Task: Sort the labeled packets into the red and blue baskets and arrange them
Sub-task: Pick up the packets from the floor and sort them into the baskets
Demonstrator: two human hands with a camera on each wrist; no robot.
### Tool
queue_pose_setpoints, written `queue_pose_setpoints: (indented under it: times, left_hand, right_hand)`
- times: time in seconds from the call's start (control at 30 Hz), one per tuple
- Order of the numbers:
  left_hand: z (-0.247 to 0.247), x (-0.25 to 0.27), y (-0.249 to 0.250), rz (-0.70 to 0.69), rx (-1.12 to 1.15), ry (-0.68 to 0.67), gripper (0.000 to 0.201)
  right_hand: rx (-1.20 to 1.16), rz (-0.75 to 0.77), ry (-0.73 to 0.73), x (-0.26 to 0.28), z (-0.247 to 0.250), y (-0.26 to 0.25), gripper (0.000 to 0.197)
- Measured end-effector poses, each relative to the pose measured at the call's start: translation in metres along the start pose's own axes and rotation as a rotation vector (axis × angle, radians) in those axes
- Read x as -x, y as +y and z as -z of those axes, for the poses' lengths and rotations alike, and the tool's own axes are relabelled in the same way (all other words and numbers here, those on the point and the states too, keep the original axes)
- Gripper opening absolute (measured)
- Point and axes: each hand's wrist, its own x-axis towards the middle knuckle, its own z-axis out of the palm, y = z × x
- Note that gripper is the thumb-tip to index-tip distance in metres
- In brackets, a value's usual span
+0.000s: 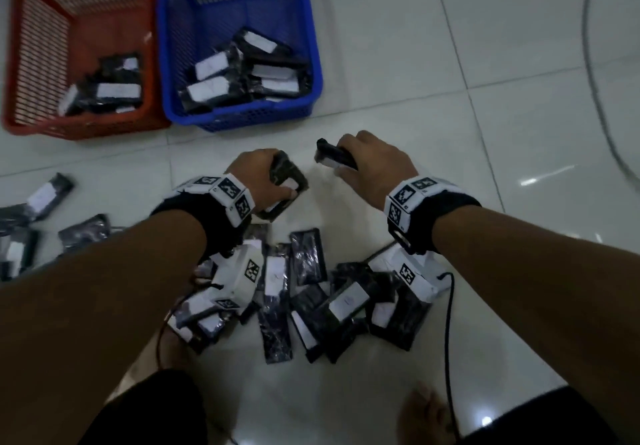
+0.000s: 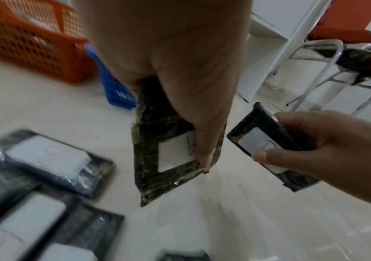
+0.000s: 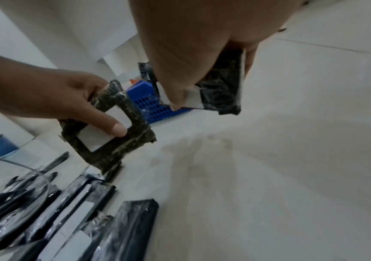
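My left hand [image 1: 266,181] grips a dark packet [image 1: 289,176] with a white label [image 2: 175,151], thumb pressed on the label, held above the floor. My right hand [image 1: 367,164] pinches a second dark labelled packet [image 1: 332,155], also seen from the right wrist [image 3: 222,88]. Both hands hover just in front of the blue basket [image 1: 304,22], which holds several labelled packets. Left of it, the red basket [image 1: 20,46] holds a few more. A pile of packets [image 1: 311,292] lies on the floor under my wrists.
More loose packets [image 1: 41,198] lie on the white tiled floor at the left. A black cable [image 1: 448,323] runs by my right forearm. My bare feet [image 1: 426,413] and knees are at the bottom. A chair with metal legs [image 2: 336,53] stands beyond the baskets.
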Motion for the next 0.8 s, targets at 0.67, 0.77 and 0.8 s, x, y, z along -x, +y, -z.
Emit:
queue_pose_setpoints:
  times: [0.67,0.77,0.8]
  left_hand:
    - [0.207,0.038,-0.255,0.294,-0.162,0.322,0.051]
    - [0.213,0.029,-0.278,0.273,-0.124,0.312,0.045]
    - [0.214,0.025,-0.283,0.264,-0.117,0.292,0.044]
  right_hand:
    - [0.079,0.488,0.025,-0.203,-0.006,-0.274,0.039]
    - [0.111,0.533,-0.033,-0.229,-0.023,-0.299,0.033]
    - [0.150,0.538,-0.058,-0.236,-0.029,-0.306,0.035]
